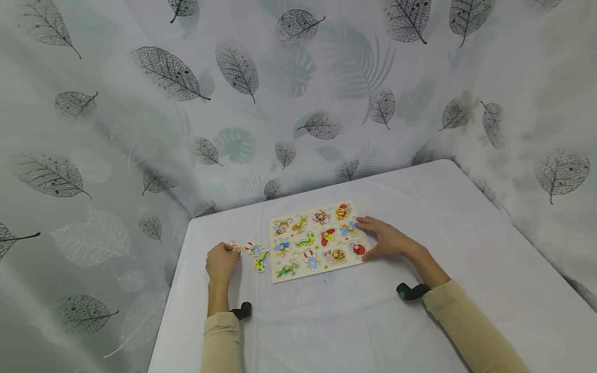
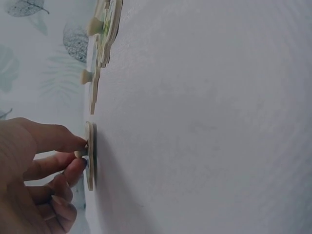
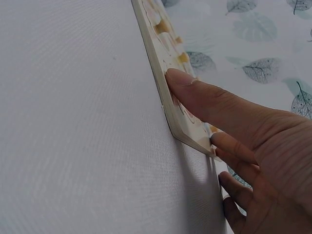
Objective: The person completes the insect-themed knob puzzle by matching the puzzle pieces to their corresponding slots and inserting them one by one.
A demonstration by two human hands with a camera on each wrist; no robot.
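Note:
My left hand [image 1: 221,262] pinches the small wooden knob of a puzzle piece [image 2: 90,168] between thumb and fingertips. That piece lies flat, close over the white table, with reddish-orange print partly hidden by the fingers. Right beside it are a beetle piece [image 1: 253,249] and a green caterpillar piece [image 1: 261,261]. To their right lies a wooden insect puzzle board [image 1: 298,252] with pictures in rows, some bearing knobs. My right hand [image 1: 389,239] holds the board's right side, the thumb on its near corner and the fingers along the side edge.
A white cloth covers the table [image 1: 317,326]. Behind and at the sides hangs a leaf-patterned curtain [image 1: 261,124]. A dark wrist device [image 1: 412,291] sits on the right arm, and another dark wrist device [image 1: 242,311] on the left.

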